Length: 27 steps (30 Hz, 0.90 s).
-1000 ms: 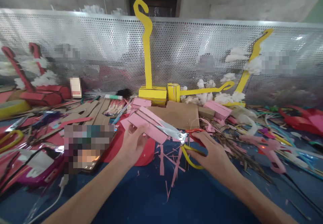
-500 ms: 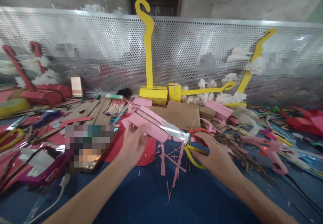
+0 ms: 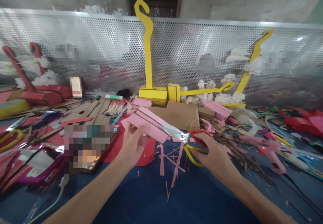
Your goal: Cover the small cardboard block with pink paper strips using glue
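Note:
A pink paper-covered piece [image 3: 153, 129] with brown seams is held at its left end by my left hand [image 3: 133, 143], thumb on top. My right hand [image 3: 212, 153] is wrapped round the red and yellow handles of the scissors [image 3: 185, 137]. Their blades point left and lie against the right part of the pink piece's upper side. Under the piece is red paper [image 3: 147, 151], and thin pink strips [image 3: 162, 160] are scattered on the blue surface just below.
Behind stand a yellow hooked figure [image 3: 148, 56] and brown cardboard [image 3: 180, 113]. A pink glue gun [image 3: 274, 151] lies right, with its cord. At left are a phone [image 3: 94, 161], yellow-handled scissors [image 3: 12, 140] and tape [image 3: 13, 108]. A perforated metal panel [image 3: 176, 49] spans the back.
The scissor blades have drawn closer together along the pink piece. My left hand keeps the piece in nearly the same place. The whole view has shifted very slightly.

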Each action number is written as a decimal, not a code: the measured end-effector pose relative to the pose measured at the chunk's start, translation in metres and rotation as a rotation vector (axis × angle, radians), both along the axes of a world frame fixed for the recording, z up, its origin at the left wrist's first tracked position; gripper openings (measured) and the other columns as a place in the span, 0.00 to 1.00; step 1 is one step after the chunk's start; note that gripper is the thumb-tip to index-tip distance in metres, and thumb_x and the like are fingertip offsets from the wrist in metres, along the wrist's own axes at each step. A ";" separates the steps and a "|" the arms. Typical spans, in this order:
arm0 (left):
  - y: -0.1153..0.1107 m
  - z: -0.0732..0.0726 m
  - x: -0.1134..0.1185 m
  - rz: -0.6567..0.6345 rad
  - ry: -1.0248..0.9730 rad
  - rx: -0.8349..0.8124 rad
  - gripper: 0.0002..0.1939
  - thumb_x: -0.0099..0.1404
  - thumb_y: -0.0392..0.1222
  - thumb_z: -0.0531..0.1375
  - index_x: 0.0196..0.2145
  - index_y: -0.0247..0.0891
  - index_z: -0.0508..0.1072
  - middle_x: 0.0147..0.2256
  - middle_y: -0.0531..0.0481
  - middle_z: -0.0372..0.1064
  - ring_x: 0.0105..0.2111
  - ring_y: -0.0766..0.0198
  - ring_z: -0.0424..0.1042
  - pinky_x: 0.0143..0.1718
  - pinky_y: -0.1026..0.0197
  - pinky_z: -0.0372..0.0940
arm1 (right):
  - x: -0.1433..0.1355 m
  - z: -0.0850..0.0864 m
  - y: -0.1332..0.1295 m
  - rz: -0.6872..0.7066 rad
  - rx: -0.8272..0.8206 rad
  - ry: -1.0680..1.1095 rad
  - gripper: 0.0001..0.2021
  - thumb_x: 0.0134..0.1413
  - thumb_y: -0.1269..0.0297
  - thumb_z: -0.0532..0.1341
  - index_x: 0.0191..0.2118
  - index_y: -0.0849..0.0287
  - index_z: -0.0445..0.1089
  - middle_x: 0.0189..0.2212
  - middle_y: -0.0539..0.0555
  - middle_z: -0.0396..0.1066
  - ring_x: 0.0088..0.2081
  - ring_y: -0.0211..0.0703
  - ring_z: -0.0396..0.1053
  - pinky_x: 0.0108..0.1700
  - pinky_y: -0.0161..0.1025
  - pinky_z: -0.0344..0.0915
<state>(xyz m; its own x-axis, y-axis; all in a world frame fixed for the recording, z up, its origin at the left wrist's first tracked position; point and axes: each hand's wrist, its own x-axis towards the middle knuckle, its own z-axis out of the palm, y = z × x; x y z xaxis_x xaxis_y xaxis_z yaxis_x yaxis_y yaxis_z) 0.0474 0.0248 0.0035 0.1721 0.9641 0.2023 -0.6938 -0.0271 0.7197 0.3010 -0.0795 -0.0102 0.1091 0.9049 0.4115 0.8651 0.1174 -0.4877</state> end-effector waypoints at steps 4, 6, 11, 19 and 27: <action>0.000 0.001 0.001 0.008 -0.015 -0.004 0.24 0.57 0.34 0.72 0.49 0.49 0.73 0.39 0.56 0.75 0.38 0.67 0.75 0.36 0.65 0.70 | 0.000 0.002 0.000 -0.003 -0.016 0.011 0.13 0.61 0.58 0.62 0.50 0.50 0.68 0.49 0.55 0.76 0.47 0.52 0.76 0.47 0.45 0.72; -0.001 0.001 0.001 0.012 -0.015 -0.008 0.24 0.57 0.34 0.72 0.49 0.49 0.74 0.38 0.56 0.75 0.37 0.66 0.75 0.36 0.65 0.71 | 0.000 0.004 0.000 -0.008 -0.014 -0.002 0.12 0.61 0.59 0.62 0.50 0.51 0.68 0.48 0.55 0.77 0.47 0.53 0.76 0.47 0.46 0.72; -0.001 0.002 0.001 0.002 -0.005 -0.002 0.24 0.57 0.35 0.72 0.49 0.50 0.73 0.37 0.57 0.76 0.35 0.67 0.74 0.32 0.66 0.68 | 0.000 0.007 0.000 -0.004 0.004 -0.016 0.10 0.61 0.59 0.61 0.47 0.51 0.68 0.46 0.56 0.78 0.45 0.54 0.77 0.47 0.47 0.72; 0.002 0.001 0.000 -0.020 -0.013 -0.015 0.22 0.56 0.36 0.73 0.47 0.48 0.74 0.37 0.58 0.76 0.34 0.69 0.75 0.31 0.67 0.66 | -0.001 0.001 0.003 -0.003 0.058 0.003 0.14 0.61 0.59 0.62 0.51 0.52 0.65 0.50 0.58 0.74 0.48 0.53 0.75 0.46 0.45 0.73; 0.006 -0.003 0.001 0.050 0.038 0.024 0.22 0.55 0.35 0.72 0.46 0.47 0.74 0.42 0.55 0.77 0.39 0.66 0.75 0.39 0.64 0.69 | 0.000 0.006 0.004 -0.038 0.145 -0.039 0.19 0.62 0.52 0.61 0.53 0.55 0.61 0.50 0.63 0.70 0.48 0.56 0.72 0.49 0.49 0.71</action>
